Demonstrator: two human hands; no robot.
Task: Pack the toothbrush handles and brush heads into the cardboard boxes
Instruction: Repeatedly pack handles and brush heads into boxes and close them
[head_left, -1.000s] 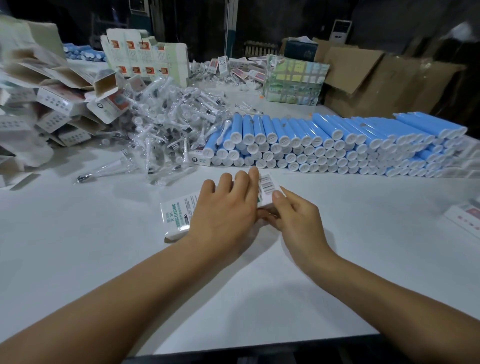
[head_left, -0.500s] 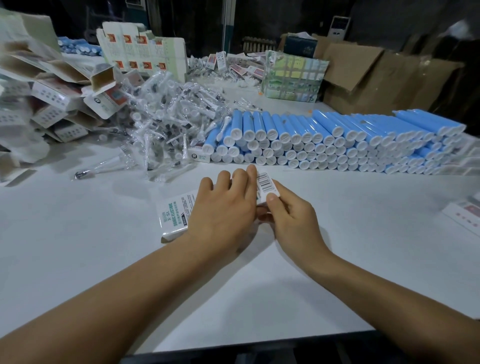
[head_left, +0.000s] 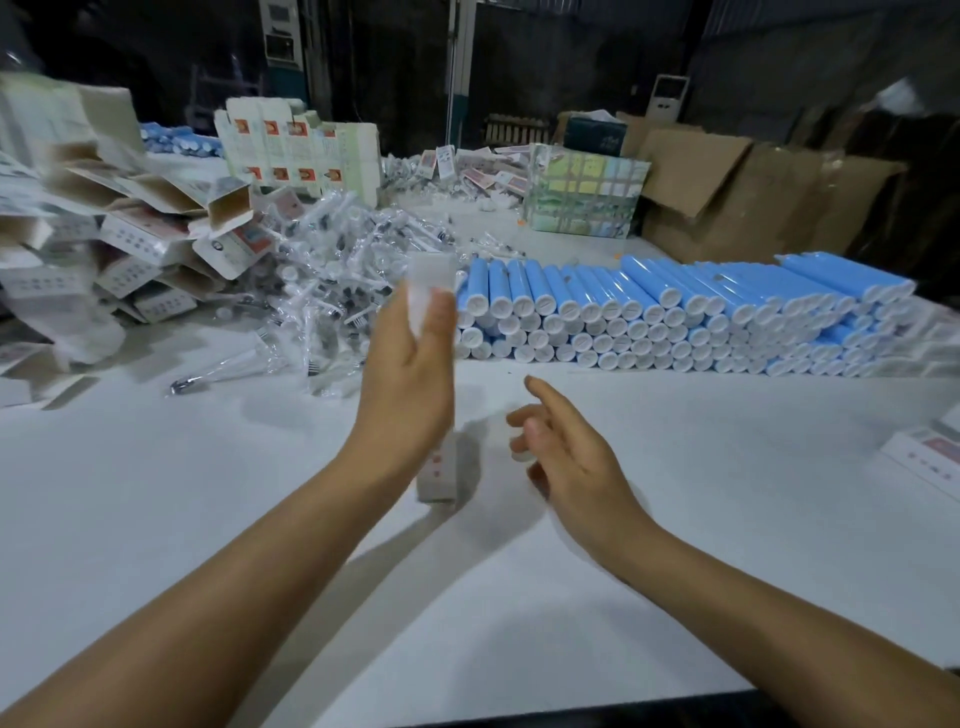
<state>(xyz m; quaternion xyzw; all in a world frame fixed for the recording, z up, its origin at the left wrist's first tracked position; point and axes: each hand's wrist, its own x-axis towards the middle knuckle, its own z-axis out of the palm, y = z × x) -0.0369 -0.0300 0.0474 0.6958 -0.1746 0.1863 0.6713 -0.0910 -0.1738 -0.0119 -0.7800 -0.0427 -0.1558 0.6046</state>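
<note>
Gripping upright carton (head_left: 435, 478) (blurred), left hand (head_left: 410, 384), right hand (head_left: 566, 457) loose beside

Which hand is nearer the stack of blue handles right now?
Right. The right hand hangs open just in front of the stack of blue handles; the left hand, holding a box upright, is off the stack's left end.

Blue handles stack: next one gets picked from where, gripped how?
Probably take a top-row handle at the left end of the blue handles stack, nearest the free right hand. They lie side by side, white caps facing the person, so neighbours block the sides. Come from above and in front, pinch the cap end and draw it out lengthwise. The left hand holds the box.
</note>
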